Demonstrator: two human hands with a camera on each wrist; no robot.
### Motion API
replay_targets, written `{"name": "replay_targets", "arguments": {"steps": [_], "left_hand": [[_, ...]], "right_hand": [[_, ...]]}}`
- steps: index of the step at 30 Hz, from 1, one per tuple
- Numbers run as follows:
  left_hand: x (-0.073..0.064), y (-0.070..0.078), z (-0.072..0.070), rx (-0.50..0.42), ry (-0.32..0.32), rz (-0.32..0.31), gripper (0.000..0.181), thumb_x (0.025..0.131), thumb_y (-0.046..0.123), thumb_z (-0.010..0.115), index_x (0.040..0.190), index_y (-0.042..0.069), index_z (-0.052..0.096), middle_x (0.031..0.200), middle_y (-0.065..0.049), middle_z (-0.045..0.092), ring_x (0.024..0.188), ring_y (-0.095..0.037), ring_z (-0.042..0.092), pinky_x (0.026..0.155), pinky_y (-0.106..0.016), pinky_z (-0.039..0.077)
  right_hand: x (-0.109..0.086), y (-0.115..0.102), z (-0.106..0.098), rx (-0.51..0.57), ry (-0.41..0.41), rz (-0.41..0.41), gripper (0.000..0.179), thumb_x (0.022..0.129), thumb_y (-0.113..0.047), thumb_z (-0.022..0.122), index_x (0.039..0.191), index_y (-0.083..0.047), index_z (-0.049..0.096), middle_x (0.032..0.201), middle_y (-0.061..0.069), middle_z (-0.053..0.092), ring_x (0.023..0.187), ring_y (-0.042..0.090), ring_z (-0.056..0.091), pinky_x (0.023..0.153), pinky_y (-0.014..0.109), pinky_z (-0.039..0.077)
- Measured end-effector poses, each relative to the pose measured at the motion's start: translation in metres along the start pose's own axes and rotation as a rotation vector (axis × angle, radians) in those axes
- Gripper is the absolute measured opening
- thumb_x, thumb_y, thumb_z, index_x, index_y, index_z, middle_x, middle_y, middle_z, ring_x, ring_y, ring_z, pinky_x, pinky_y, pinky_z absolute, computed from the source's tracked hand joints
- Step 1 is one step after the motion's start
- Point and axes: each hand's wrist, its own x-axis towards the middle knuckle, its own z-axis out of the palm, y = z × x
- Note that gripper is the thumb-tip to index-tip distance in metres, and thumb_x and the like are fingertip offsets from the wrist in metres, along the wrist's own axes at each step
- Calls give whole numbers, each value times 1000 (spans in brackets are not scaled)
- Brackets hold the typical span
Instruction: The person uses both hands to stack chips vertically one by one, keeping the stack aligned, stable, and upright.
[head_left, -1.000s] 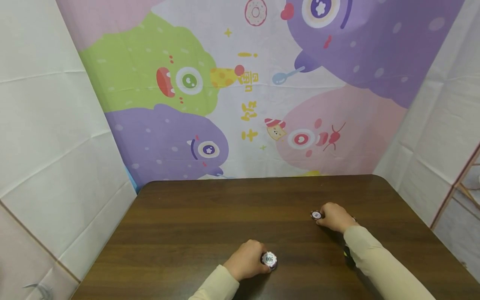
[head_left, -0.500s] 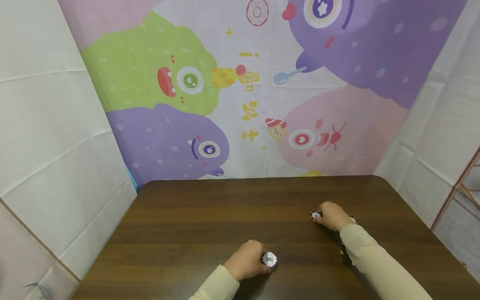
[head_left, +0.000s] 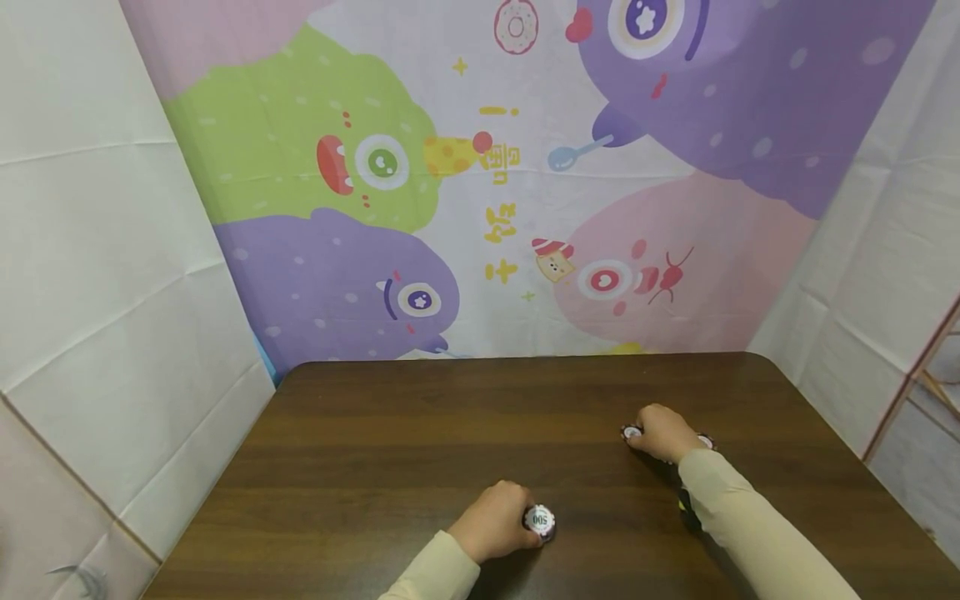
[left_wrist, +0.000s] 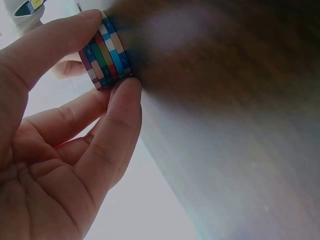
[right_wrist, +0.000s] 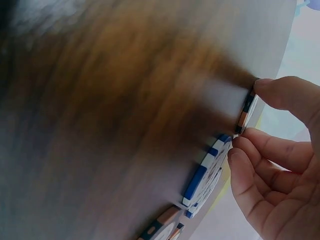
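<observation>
My left hand [head_left: 495, 521] grips a short stack of poker chips [head_left: 540, 521] near the table's front, the top one marked 500. In the left wrist view, the stack [left_wrist: 106, 52] shows several coloured edges, with the thumb on one side and fingertips on the other. Farther off to the right, my right hand [head_left: 667, 433] pinches a single poker chip [head_left: 632, 432] between thumb and finger. Its dark and orange edge [right_wrist: 245, 111] shows in the right wrist view, low over the wood. Blue-and-white chips [right_wrist: 206, 172] lie right beside those fingers.
A brown chip [right_wrist: 162, 225] lies past the blue-and-white ones; another chip [head_left: 706, 441] peeks out behind my right hand. Under the right sleeve is a small dark thing [head_left: 686, 508] with a yellow patch. The brown wooden table [head_left: 375, 442] ends at a cartoon-printed cloth [head_left: 480, 317].
My right hand has shifted slightly left, uncovering more of the chip behind it and covering part of the pinched one. The left hand and its stack have stayed in place.
</observation>
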Motion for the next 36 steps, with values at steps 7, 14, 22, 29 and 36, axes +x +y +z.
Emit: {"name": "replay_targets", "arguments": {"steps": [7,14,22,29,36], "left_hand": [[0,-1,1,-8,-2,-1,18,68,18,84,69,16,67,64,13,54,59,-1,45,55,-18,39],[0,0,-1,-4,-3,4,18,68,18,85,69,15,67,64,13,54,59,-1,45,55,-18,39],[-1,1,-2,4,2,4,19,68,19,85,69,15,66,64,12,53,60,-2,45,56,-19,39],[0,1,-2,18,0,6,19,67,19,84,67,16,65,63,13,52,59,-2,44,55,-19,38],[-1,1,-1,16,12,9,23,66,18,85,64,17,62,60,14,49,56,-1,43,53,-18,36]], "right_hand": [[-2,-2,-2,6,-9,24,34,77,-13,70,55,-14,43,56,-6,35,52,12,33,52,29,27],[-3,-3,-3,15,15,3,29,79,-15,70,59,-12,49,58,-5,42,55,14,38,54,31,32],[-7,-19,-8,41,18,-33,20,77,-19,75,81,-2,65,73,0,58,65,16,49,62,36,44],[-13,-42,-13,92,0,-73,28,77,-17,77,93,3,67,84,5,65,76,18,59,72,41,50],[-21,-61,-11,107,6,-125,29,76,-19,79,94,0,68,84,1,63,76,15,58,71,38,50]]}}
